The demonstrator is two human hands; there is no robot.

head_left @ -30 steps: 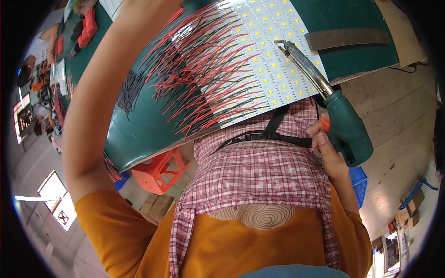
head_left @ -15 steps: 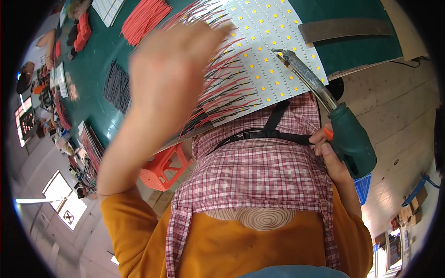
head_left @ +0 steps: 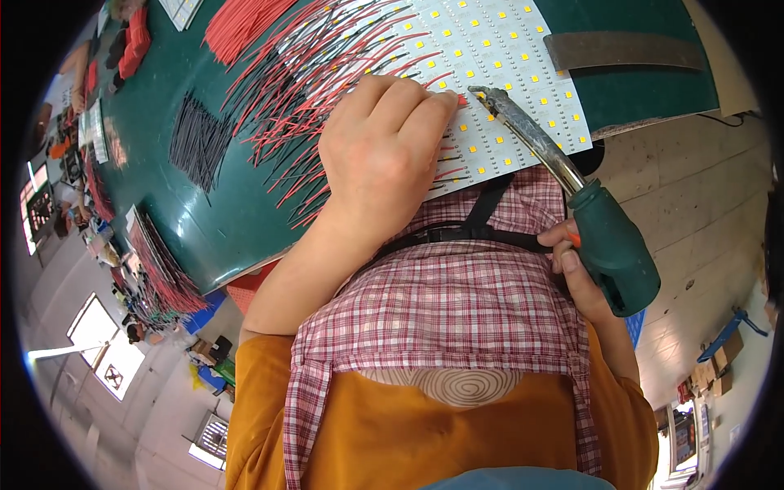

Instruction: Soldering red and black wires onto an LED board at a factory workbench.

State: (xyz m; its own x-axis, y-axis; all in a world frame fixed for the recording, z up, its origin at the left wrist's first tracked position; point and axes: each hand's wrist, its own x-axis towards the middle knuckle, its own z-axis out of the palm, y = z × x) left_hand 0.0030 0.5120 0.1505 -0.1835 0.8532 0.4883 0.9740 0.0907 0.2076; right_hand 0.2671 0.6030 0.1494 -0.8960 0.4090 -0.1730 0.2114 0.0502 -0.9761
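My left hand (head_left: 384, 151) reaches over the white LED board (head_left: 514, 65) with its fingers pinched. A short bit of red wire (head_left: 462, 100) shows at the fingertips; the rest is hidden by the hand. My right hand (head_left: 578, 265) is wrapped around the green handle of a soldering iron (head_left: 616, 245) with an orange trigger. The iron's bent, greyish tip lies over the board, just right of my left fingertips. Rows of red and black wires (head_left: 327, 57) stick out from the board's left part, many of them fixed at one end to it.
A bundle of red wires (head_left: 245, 28) and a bundle of black wires (head_left: 198, 139) lie on the green table (head_left: 155, 167). A dark metal strip (head_left: 629, 53) lies to the board's right. Wired boards (head_left: 163, 261) overhang the table's left edge. Other people sit at the far left.
My left hand has come down and right, from above the wires to beside the iron's tip. The board has shifted slightly right. My right hand and the iron are nearly still.
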